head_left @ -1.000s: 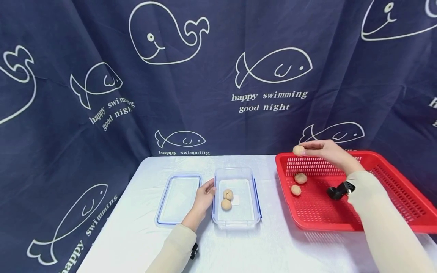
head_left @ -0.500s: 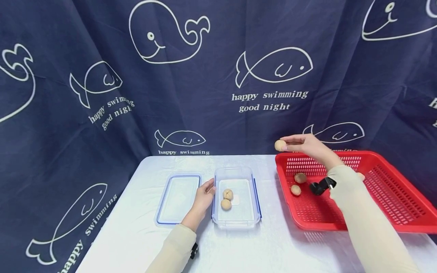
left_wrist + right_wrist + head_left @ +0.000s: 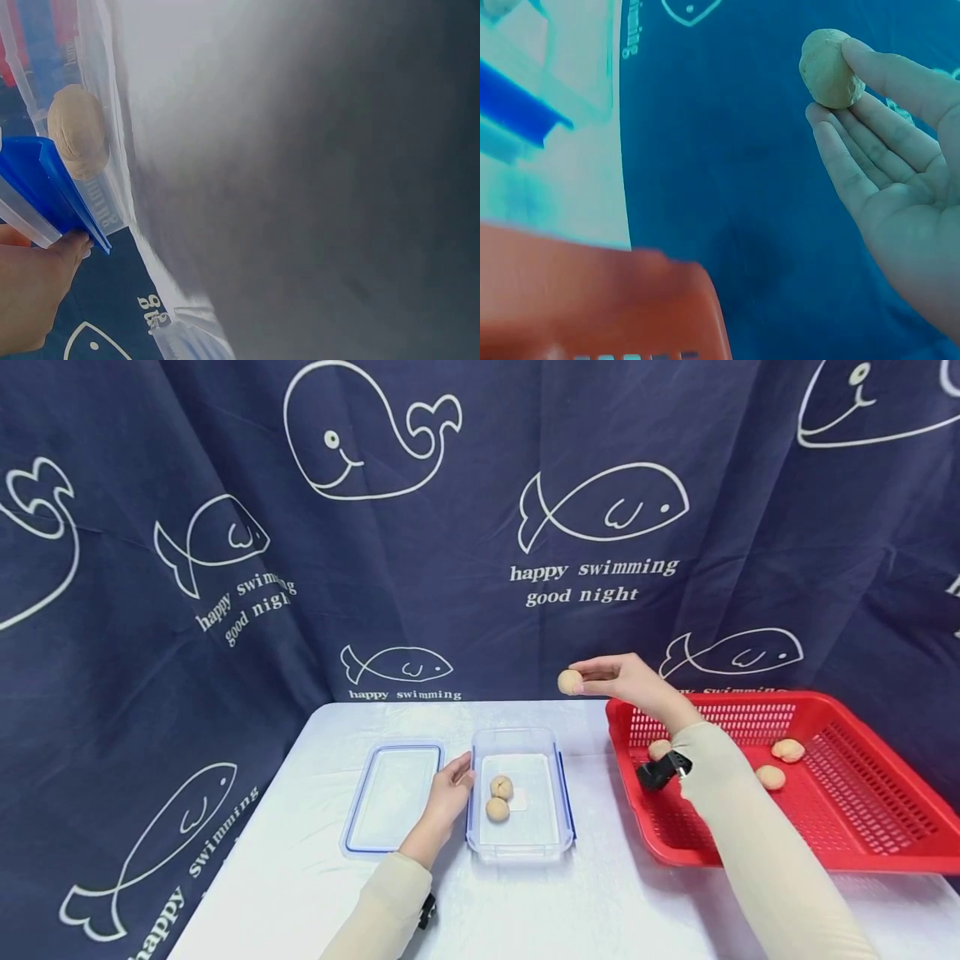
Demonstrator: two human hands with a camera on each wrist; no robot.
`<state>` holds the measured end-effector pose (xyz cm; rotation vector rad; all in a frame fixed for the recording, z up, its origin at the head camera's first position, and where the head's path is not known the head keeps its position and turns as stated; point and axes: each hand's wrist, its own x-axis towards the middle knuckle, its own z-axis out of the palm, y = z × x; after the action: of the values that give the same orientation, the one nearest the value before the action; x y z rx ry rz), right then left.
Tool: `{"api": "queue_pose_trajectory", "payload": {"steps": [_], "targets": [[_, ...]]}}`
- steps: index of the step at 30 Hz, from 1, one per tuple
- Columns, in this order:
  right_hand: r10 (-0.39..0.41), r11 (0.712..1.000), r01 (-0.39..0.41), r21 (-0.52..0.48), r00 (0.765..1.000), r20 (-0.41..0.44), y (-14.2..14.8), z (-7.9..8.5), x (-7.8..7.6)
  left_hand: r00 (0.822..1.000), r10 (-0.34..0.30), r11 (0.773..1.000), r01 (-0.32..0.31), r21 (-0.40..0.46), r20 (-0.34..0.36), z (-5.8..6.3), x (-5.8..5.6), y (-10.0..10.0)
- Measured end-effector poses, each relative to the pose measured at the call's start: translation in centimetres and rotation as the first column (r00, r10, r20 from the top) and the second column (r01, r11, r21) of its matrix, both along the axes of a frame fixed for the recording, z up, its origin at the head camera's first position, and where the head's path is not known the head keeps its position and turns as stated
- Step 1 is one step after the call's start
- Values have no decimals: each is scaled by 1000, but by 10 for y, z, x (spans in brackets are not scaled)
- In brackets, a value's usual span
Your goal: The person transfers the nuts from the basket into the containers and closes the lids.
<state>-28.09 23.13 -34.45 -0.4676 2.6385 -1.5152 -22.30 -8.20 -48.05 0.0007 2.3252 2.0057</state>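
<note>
In the head view my right hand (image 3: 630, 683) pinches a walnut (image 3: 569, 682) between thumb and fingertips, in the air past the red basket's left edge. The right wrist view shows this walnut (image 3: 829, 71) at the tips of the fingers. My left hand (image 3: 447, 793) is at the left side of a clear plastic container (image 3: 540, 827); up close, its thumb and fingers grip the wall by the blue latch (image 3: 45, 184). Two walnuts (image 3: 501, 788) lie together inside the container, which has no lid on it.
The red basket (image 3: 832, 814) stands at the right with several walnuts (image 3: 770, 777) inside, partly covered by the right wrist's camera and sleeve. Left of the container lies its blue-rimmed lid (image 3: 393, 797) on the white tabletop (image 3: 510, 910). A dark blue curtain (image 3: 480, 568) hangs behind.
My right hand has carried the walnut leftward from above the basket's back left corner to beyond its left edge. Walnuts at the basket's right have come into view. The left hand has stayed put.
</note>
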Motion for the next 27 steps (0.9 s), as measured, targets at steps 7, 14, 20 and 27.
{"api": "queue_pose_trajectory", "payload": {"steps": [7,14,20,27], "targets": [[33,998,-32,-51,999,29,-22,-3,-2,1000,0,1000,0,4,4,2,1,0],[62,993,-57,-104,997,42,-44,-13,-1,1000,-3,1000,3,8,10,3,3,1],[83,988,-76,-134,995,50,-62,-22,1,1000,-7,1000,7,10,2,4,3,1],[86,989,-80,-124,996,40,-81,-31,2,1000,1,1000,-1,3,0,2,1,2]]}}
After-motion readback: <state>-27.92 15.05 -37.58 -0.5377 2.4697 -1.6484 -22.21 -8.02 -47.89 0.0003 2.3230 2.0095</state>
